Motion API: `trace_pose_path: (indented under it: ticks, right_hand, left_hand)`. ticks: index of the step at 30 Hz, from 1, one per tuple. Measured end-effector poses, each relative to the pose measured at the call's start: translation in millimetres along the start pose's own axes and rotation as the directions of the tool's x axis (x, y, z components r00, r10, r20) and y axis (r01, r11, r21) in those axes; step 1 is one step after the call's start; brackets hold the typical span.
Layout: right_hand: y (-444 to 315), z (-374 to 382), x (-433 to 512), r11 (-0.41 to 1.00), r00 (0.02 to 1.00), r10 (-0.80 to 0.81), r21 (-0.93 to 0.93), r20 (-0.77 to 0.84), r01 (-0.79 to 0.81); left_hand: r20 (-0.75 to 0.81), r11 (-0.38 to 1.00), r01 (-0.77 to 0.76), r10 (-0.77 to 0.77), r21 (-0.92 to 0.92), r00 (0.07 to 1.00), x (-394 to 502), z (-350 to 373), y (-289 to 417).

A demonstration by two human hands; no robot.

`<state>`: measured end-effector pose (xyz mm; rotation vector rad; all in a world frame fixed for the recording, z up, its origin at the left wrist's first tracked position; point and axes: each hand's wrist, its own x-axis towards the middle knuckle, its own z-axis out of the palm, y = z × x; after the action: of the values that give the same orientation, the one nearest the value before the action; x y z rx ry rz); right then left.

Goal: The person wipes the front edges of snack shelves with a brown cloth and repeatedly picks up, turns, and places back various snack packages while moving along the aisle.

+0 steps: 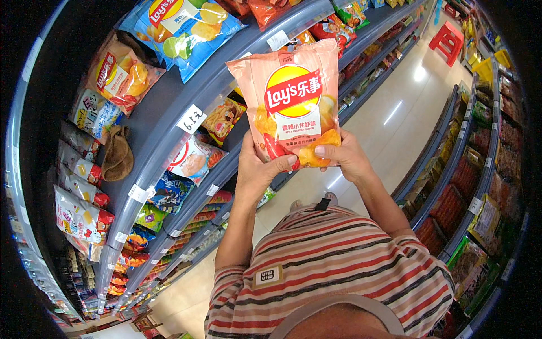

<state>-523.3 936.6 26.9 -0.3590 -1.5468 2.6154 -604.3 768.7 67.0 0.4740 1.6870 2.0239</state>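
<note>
A pink Lay's potato chip bag (296, 101) is held upright, its front facing the camera, at the upper middle of the head view. My left hand (264, 163) grips its lower left corner, thumb across the front. At the lower right corner my right hand (345, 154) grips it the same way. On the shelf to the left lie a similar pink Lay's bag (125, 76) and a blue Lay's bag (182, 31). A brown cloth item (117, 154) rests near the shelf edge, below the pink bag there.
Tiered shelves with a grey edge (163, 146) and price tags hold snack bags on the left. More packed shelves curve along the right, edged in grey (459, 140). A tiled aisle floor (391, 106) runs between them, with a red plastic stool (447, 43) farther along.
</note>
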Motion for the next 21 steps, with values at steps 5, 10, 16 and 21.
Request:
trace_pose_path:
  ticks: [5, 10, 16, 21]
  right_hand:
    - [3, -7, 4, 1.0, 1.0, -0.003, -0.016, 0.015, 0.004]
    - [1, -8, 3, 0.999, 1.0, -0.02, -0.038, 0.002, 0.02]
    - [3, -13, 5, 1.0, 1.0, 0.005, -0.013, 0.003, -0.005]
    - [2, -13, 5, 0.999, 0.999, 0.005, 0.039, -0.044, -0.003]
  left_hand:
    - [-0.05, 1.0, 0.004, -0.004, -0.001, 0.999, -1, 4, 4]
    - [-0.03, 0.998, 0.034, -0.035, -0.051, 0.999, 0, 4, 3]
    - [0.012, 1.0, 0.024, -0.024, -0.003, 1.0, 3, 0, -2]
    - [0.072, 0.995, 0.085, -0.081, -0.051, 0.994, 1, 4, 7]
